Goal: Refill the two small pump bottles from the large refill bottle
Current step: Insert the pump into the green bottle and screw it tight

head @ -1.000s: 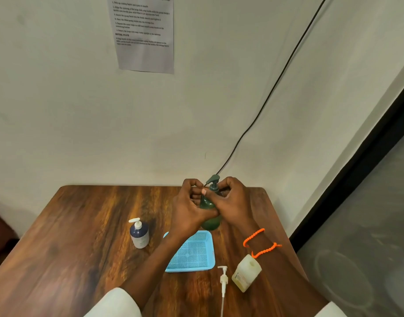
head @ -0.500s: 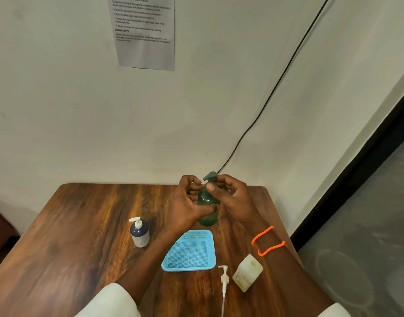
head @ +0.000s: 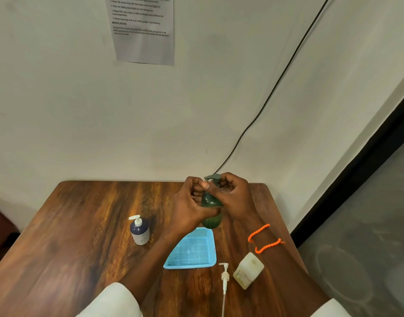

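Observation:
A dark green pump bottle (head: pixel 210 210) stands upright near the table's far edge. My left hand (head: pixel 189 203) wraps around its body. My right hand (head: pixel 233 195) pinches the neck just under the green pump head (head: pixel 212 177). A dark blue pump bottle (head: pixel 139 230) with a white pump stands to the left, untouched. A pale yellowish bottle (head: pixel 248 270) without a pump stands at the front right. Its white pump with a long tube (head: pixel 224 278) lies loose on the table beside it.
A light blue mesh tray (head: pixel 192 249) lies in front of the green bottle. The wooden table (head: pixel 70 236) ends at a white wall. A black cable (head: pixel 276 83) runs down the wall behind the table. A printed sheet (head: pixel 143 28) hangs above.
The green pump head has turned between my fingers, its nozzle now pointing left. My right hand's fingers have shifted on the neck. The left hand keeps its grip on the body.

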